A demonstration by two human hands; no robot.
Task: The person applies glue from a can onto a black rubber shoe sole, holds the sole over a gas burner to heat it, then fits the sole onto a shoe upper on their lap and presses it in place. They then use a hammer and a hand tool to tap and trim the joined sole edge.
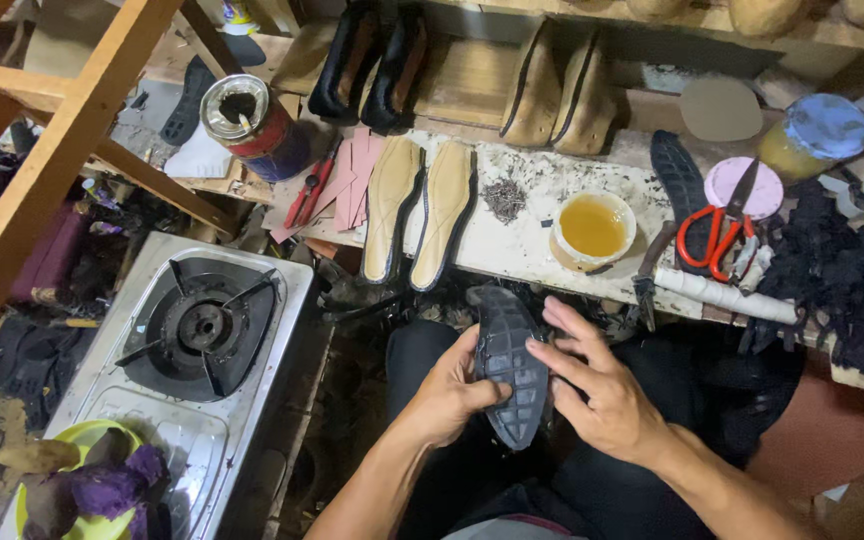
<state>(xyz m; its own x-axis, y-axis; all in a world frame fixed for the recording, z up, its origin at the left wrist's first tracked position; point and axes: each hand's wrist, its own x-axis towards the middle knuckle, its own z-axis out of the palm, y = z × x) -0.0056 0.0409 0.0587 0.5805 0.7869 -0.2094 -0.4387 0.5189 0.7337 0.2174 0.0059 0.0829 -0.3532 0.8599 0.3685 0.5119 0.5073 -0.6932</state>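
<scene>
A black rubber shoe sole (pixel 508 360) with a grooved tread faces up over my lap. My left hand (pixel 447 395) grips its left edge from below, thumb across the tread. My right hand (pixel 592 385) lies flat against its right side, fingers spread and pressing on the sole. Just beyond them runs the white, stained workbench (pixel 527 250). On it sit a white bowl of yellow glue (pixel 593 229), a small heap of dark tacks (pixel 504 197) and two tan insoles (pixel 418 212) side by side.
A single-burner gas stove (pixel 197 330) stands to my left, with a yellow-green bowl of rags (pixel 92 485) in front. Red-handled scissors (pixel 717 230), a rolled white sheet (pixel 722 293) and black scraps (pixel 852 275) lie right. A tin can (pixel 247 125) and wooden beams (pixel 62 150) are back left.
</scene>
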